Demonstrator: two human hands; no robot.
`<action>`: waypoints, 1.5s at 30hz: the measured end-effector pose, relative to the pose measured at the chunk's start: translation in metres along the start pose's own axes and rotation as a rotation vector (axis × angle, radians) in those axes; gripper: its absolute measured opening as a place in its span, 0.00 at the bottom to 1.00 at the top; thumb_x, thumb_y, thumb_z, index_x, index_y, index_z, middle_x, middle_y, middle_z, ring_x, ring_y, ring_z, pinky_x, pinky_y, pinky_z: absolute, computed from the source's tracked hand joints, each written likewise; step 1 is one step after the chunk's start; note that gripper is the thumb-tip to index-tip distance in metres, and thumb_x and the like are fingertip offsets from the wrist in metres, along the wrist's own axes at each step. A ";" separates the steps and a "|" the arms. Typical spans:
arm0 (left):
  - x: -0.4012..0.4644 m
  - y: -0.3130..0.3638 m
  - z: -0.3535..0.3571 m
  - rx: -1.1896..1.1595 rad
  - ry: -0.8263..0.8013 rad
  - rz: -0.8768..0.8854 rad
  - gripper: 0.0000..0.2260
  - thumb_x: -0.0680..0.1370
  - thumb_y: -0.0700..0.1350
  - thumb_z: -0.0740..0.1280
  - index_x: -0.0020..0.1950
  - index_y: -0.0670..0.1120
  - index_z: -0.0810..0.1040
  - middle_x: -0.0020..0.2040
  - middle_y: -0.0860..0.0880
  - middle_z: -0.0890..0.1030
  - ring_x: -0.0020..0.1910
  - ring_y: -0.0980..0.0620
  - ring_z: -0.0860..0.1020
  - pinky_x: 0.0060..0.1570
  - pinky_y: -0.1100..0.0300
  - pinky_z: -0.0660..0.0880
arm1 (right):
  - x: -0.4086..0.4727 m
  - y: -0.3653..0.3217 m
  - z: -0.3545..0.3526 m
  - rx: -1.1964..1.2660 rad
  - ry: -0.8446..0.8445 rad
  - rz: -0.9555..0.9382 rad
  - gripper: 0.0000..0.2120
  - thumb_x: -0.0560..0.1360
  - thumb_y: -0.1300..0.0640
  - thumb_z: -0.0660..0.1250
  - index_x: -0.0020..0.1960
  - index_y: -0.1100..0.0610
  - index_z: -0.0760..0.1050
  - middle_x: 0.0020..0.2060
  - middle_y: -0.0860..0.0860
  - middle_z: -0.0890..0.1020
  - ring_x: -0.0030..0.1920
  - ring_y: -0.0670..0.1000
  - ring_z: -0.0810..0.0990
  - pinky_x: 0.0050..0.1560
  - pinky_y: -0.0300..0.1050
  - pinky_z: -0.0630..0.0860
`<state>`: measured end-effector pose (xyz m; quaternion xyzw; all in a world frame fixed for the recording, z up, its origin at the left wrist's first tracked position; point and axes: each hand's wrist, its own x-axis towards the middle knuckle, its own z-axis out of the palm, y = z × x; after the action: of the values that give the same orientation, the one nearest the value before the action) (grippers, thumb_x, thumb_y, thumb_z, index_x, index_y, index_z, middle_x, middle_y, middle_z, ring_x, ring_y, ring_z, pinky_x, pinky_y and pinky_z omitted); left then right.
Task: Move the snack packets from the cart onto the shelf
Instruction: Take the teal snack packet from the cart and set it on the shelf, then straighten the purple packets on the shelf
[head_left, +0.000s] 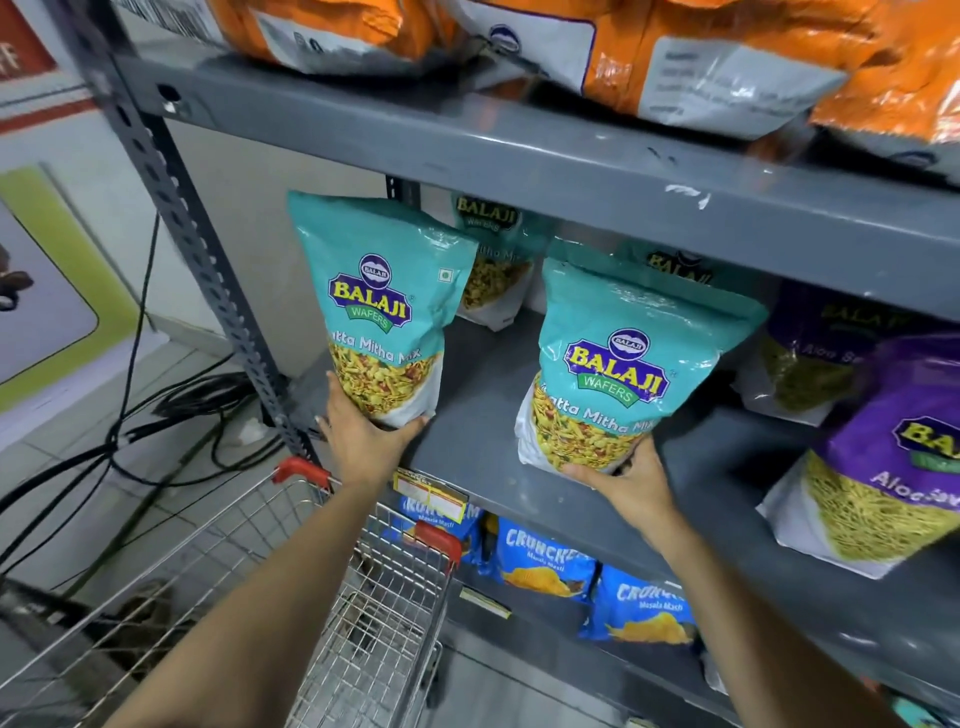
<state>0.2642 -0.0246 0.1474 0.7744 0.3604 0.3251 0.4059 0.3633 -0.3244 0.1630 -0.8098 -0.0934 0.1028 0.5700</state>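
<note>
Gripped, one packet per hand. Your left hand (366, 436) is clasped under the bottom edge of a teal Balaji Khatta Mitha Mix packet (376, 306), thumb on the left side and fingers wrapped along the right corner. That packet stands upright, tilted a little to the left, at the left end of the middle shelf (483, 415), just beside the grey slotted upright (208, 249).

Your right hand (631, 480) cups the bottom of a second teal packet (631, 364), fingertips curled up onto its front. This one stands upright nearer the middle of the same shelf, well apart from the first.

Item list, middle shelf:
- two more teal packets (493, 260) at the back, partly hidden behind the held ones;
- purple Aloo Sev packets (893, 457) to the right, one at the front and at least one behind.

Item list, upper shelf (519, 150):
- orange packets (649, 52) lying flat, white label panels facing out.

Item list, lower shelf:
- blue Crunchex packets (543, 558) standing in a row, with a yellow price tag (428, 496) on the shelf edge above them.

Below your left forearm stands the wire cart (332, 597) with red corner caps, pressed close to the shelving. Whether any packets are left in its basket, you cannot tell from this view. Black cables (130, 415) trail across the tiled floor to the left.
</note>
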 end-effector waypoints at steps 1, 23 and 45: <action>-0.001 0.000 0.000 -0.015 0.008 0.003 0.58 0.56 0.57 0.82 0.77 0.43 0.52 0.74 0.42 0.65 0.74 0.41 0.63 0.75 0.38 0.50 | -0.003 0.000 0.000 0.006 -0.001 0.000 0.49 0.50 0.45 0.84 0.66 0.47 0.65 0.58 0.44 0.80 0.59 0.45 0.78 0.61 0.47 0.76; -0.008 -0.006 -0.006 -0.081 -0.078 -0.051 0.63 0.55 0.59 0.81 0.78 0.47 0.45 0.78 0.47 0.58 0.77 0.46 0.56 0.76 0.43 0.53 | -0.012 0.001 0.003 0.084 -0.021 -0.004 0.48 0.56 0.51 0.84 0.69 0.45 0.61 0.59 0.40 0.77 0.60 0.40 0.76 0.60 0.41 0.75; -0.266 0.175 0.194 -0.410 -0.945 0.158 0.43 0.64 0.48 0.80 0.74 0.47 0.61 0.71 0.55 0.66 0.70 0.59 0.67 0.68 0.63 0.64 | -0.158 0.102 -0.297 -0.211 0.950 0.008 0.47 0.58 0.58 0.83 0.69 0.69 0.63 0.62 0.63 0.71 0.58 0.47 0.73 0.61 0.25 0.64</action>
<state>0.3293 -0.3918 0.1537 0.7661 0.0076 0.0337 0.6418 0.2954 -0.6690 0.1745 -0.8209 0.1702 -0.2863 0.4638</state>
